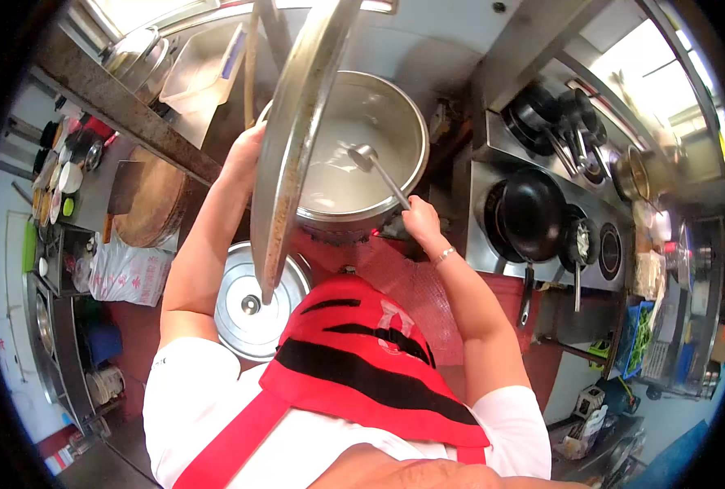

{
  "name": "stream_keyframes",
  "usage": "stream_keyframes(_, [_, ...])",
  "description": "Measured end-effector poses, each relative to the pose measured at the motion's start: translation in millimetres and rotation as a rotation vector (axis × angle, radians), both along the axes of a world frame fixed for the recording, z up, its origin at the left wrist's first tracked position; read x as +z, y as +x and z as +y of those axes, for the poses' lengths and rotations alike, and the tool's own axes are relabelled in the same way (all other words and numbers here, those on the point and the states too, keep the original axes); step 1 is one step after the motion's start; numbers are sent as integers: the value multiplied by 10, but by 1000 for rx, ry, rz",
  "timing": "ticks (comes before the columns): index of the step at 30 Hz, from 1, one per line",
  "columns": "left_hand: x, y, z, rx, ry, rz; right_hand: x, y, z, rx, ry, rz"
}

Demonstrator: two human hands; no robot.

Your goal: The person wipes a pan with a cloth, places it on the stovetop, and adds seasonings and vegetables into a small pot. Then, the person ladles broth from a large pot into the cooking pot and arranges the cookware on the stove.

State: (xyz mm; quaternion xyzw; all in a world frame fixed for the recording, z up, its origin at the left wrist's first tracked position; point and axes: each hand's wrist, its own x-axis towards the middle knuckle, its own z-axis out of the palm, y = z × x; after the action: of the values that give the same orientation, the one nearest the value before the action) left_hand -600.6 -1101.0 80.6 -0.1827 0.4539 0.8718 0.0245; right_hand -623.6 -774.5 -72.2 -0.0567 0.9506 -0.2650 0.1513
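A large metal pot lid [291, 151] is held up on edge beside a big steel stockpot [422, 134]. My left hand [247, 151] is closed on the lid from its left side; the fingers are partly hidden. Pale, cloudy liquid [330, 175] shows inside the pot. Closed around the handle of a metal ladle [388, 181] is my right hand [422, 222], at the pot's near right rim. The ladle's bowl is over the liquid; whether it touches the surface I cannot tell.
A second lidded pot [236, 326] stands on the red floor at my left. A black wok [533, 213] and a smaller pan [578, 244] rest on the stove at right. At left are a round chopping block [147, 200], a plastic bag [130, 269] and a metal beam [126, 102].
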Motion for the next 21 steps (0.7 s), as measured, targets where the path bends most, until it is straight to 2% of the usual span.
stream_keyframes(2, [-219, -150, -235, -65, 4, 23, -178, -227, -267, 47, 195, -63])
stream_keyframes(6, [-346, -256, -442, -39, -95, -43, -354, -386, -565, 35, 233, -113])
stream_keyframes(10, [-394, -290, -502, 42, -134, -133, -964, -557, -527, 86, 218, -184])
stream_keyframes(12, [-426, -309, -542, 44, -200, -137, -1070, -626, -452, -28, 1, -512])
stream_keyframes(13, [-466, -317, -579, 26, -246, -115, -946, -613, -409, -28, 5, -514])
stream_keyframes(15, [-526, -332, -638, 30, -253, -120, -599, -517, -248, -388, -497, -786])
stream_keyframes(21, [-590, -357, -696, 51, -269, -154, 159, -157, 338, -500, -742, -787])
